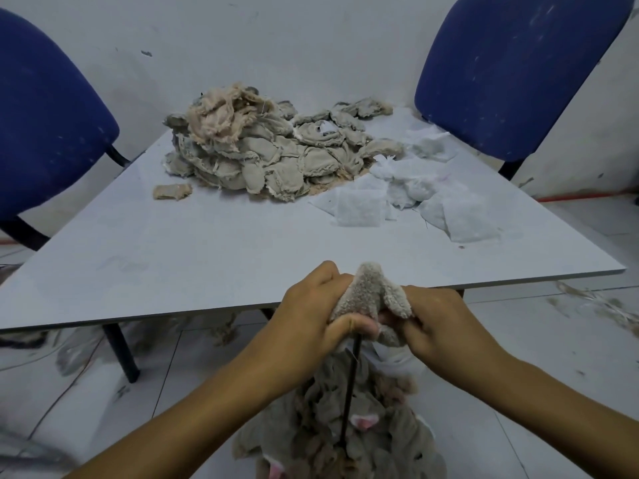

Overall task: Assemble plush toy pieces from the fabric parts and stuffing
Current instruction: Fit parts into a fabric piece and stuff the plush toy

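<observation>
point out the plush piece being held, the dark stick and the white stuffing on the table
plush piece [371, 288]: head view, fuzzy top
dark stick [350, 385]: head view, mid shaft
white stuffing [358, 207]: head view, square pad

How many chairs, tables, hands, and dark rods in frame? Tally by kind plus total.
Blue chairs: 2, one at the left, one at the right
Table: 1
Hands: 2, left hand and right hand, both gripping the grey plush piece
Dark rod: 1
Total: 6
</observation>
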`<state>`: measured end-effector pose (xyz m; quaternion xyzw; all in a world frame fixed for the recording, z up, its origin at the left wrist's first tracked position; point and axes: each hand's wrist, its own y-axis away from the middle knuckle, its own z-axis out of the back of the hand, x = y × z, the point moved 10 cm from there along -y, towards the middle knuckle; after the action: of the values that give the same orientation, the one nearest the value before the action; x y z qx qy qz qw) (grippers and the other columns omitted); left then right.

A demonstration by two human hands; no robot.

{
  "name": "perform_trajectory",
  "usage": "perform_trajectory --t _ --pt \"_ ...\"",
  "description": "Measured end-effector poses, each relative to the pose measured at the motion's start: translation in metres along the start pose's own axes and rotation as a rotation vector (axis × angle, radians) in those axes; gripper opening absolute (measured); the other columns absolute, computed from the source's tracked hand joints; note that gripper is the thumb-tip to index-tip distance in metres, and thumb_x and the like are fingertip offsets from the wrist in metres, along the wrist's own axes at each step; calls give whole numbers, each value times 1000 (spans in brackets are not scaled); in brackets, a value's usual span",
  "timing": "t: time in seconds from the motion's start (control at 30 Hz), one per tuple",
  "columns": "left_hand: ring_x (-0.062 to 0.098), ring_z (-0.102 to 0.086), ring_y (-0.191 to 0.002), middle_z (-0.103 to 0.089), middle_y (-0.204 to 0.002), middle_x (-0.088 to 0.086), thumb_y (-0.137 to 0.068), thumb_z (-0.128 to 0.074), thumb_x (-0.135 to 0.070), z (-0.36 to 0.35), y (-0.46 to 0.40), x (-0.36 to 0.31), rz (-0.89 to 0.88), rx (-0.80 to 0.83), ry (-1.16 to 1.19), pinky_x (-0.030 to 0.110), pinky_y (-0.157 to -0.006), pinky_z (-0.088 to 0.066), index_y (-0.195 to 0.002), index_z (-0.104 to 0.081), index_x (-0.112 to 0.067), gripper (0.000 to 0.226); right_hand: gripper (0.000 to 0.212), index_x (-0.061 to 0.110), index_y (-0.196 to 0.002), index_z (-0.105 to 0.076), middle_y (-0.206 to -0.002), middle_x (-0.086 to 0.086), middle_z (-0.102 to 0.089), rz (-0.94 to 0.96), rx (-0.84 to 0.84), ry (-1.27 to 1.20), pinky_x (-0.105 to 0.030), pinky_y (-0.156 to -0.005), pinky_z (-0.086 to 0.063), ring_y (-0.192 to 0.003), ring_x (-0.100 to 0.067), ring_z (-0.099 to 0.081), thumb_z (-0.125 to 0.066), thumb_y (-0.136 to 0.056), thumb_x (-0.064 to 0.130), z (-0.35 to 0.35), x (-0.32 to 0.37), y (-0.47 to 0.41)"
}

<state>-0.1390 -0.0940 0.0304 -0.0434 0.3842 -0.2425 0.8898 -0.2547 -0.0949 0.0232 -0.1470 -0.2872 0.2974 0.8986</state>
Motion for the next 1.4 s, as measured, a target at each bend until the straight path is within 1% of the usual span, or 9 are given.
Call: perform_trajectory --t 0.2,0.43,0.67,0.77,0.87,0.97,1.17,1.3,1.4 --pt "7 -61 -85 -61 -94 -10 -68 -88 -40 21 3 1 26 -191 357 25 -71 -50 -103 -63 -27 45 25 37 -94 -49 -89 17 -52 -27 -32 -134 -15 -68 -39 -80 0 -51 -71 -91 25 21 -1 -5" --pt "10 -50 -74 -52 -81 -10 -69 -88 -24 3 3 12 72 -136 193 31 -64 -39 -79 -52 -26 38 10 15 -70 -58 -63 2 -52 154 -25 73 -25 -49 -33 -56 -12 -42 -56 -80 17 1 17 3" --pt "14 -65 -85 -62 -94 -6 -64 -92 -17 17 11 10 75 -243 364 34 -72 -56 -107 -57 -34 58 23 17 -86 -58 -79 4 -57 20 45 32 -34 -59 -44 -71 -18 -55 -61 -92 39 5 2 -1" --pt "9 -68 -87 -67 -97 -2 -61 -91 -15 41 7 -8 -72 -360 449 21 -74 -55 -111 -57 -30 63 12 12 -76 -60 -71 1 -56 70 -92 44 -26 -55 -38 -64 -16 -52 -66 -84 18 25 10 -3" --pt "28 -67 -97 -69 -105 7 -62 -90 -16 26 2 -3 -6 -251 484 42 -84 -56 -113 -60 -23 60 4 8 -83 -69 -82 -8 -69 -18 97 197 -32 -63 -48 -76 -29 -66 -65 -81 6 -10 2 -3" --pt "32 -59 -105 -67 -111 3 -70 -88 -28 4 3 9 63 -126 321 49 -91 -49 -120 -63 -23 56 19 12 -101 -68 -102 -7 -69 -146 276 247 -38 -76 -50 -96 -27 -65 -55 -93 24 -37 -21 7" --pt "15 -49 -115 -51 -119 -3 -87 -68 -43 -4 3 1 -20 -29 97 40 -95 -45 -133 -48 -35 50 55 30 -112 -58 -99 19 -47 -65 66 7 -19 -66 -45 -84 0 -47 -51 -81 75 0 -7 4" --pt "13 -55 -104 -49 -110 6 -86 -64 -11 20 -2 -10 -101 -150 202 30 -88 -51 -129 -56 -26 46 20 14 -95 -62 -88 6 -58 75 -212 5 -5 -70 -40 -78 0 -49 -67 -84 30 30 5 0" --pt "3 -49 -100 -45 -104 1 -80 -77 -21 16 1 -12 -145 -130 160 9 -87 -39 -131 -54 -41 59 16 4 -76 -70 -73 -11 -68 10 -14 -3 -37 -58 -53 -68 -29 -66 -64 -77 20 -3 -1 3"
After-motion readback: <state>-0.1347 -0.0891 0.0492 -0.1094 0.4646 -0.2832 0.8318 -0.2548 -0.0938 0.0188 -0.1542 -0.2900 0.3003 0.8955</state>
